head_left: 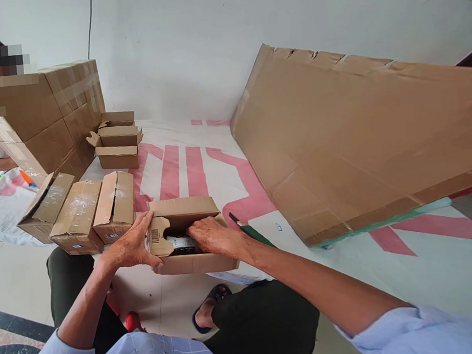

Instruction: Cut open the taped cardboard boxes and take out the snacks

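Note:
An open cardboard box lies in front of me near the table edge, its flaps spread. My left hand grips its left end, thumb on the near side and fingers on the far side, beside a flap with a barcode. Inside sits a dark item with a white printed label; its full shape is hidden. My right hand reaches into the box with bent fingers beside that item. The fingertips are out of sight, so what they hold cannot be made out.
Several closed, taped boxes stand left of my box. Open empty boxes stand behind, beside a tall carton stack. A large cardboard sheet leans at right. A dark green, pen-like object lies right of the box. Another person sits far left.

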The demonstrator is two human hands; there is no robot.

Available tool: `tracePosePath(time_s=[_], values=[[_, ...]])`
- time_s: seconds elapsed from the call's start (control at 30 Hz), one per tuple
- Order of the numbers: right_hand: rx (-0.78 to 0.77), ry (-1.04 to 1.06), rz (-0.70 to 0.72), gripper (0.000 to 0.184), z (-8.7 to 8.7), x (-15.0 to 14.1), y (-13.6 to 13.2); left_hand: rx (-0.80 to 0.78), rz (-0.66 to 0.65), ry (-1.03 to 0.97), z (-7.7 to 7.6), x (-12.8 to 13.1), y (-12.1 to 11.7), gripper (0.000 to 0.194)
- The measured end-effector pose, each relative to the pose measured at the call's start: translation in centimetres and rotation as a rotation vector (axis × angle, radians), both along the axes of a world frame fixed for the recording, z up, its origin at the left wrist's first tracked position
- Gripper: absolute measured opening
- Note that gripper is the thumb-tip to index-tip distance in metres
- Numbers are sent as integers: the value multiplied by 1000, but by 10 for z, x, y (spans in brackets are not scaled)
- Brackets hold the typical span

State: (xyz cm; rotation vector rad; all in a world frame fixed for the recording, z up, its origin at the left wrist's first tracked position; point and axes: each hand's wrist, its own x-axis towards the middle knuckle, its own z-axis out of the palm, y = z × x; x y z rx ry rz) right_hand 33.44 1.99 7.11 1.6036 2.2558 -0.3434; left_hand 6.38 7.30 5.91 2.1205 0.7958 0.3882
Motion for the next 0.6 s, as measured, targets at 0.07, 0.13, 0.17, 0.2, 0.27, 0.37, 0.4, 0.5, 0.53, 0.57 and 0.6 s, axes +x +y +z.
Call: tracePosePath(time_s=[0.07, 0.13, 0.17, 0.2, 0.27, 0.37, 0.4, 0.5, 0.53, 0.57, 0.6], values=[[-3, -40, 8, 28, 2, -2, -3, -3, 0, 8, 0, 1, 0, 150], [-27, -62, 17, 30, 6, -4, -5, -10, 1, 22, 2, 1, -1, 150], [-42, -64, 19, 31, 8, -6, -6, -10, 3, 27, 2, 2, -1, 150], [-54, -60, 21, 31, 11, -7, -6, -6, 6, 31, 3, 2, -2, 150], [-61, -48, 27, 30, 14, -10, -6, 4, 11, 31, 2, 1, -2, 150], [-48, -49, 26, 30, 19, -14, -4, 6, 27, 30, 1, -1, -3, 149], [-45, -51, 24, 29, 21, -15, -5, 6, 29, 31, 0, -1, -3, 149], [-9, 16, 2, 28, 29, -14, -8, 26, 13, 11, -2, 0, -3, 145], [19, 74, -11, 30, 33, -12, -11, 35, 4, -1, -2, 2, -2, 144], [56, 149, -28, 33, 38, -9, -13, 43, -2, -14, -3, 4, -1, 142], [100, 232, -48, 36, 44, -6, -16, 46, -6, -24, -3, 7, 1, 141]])
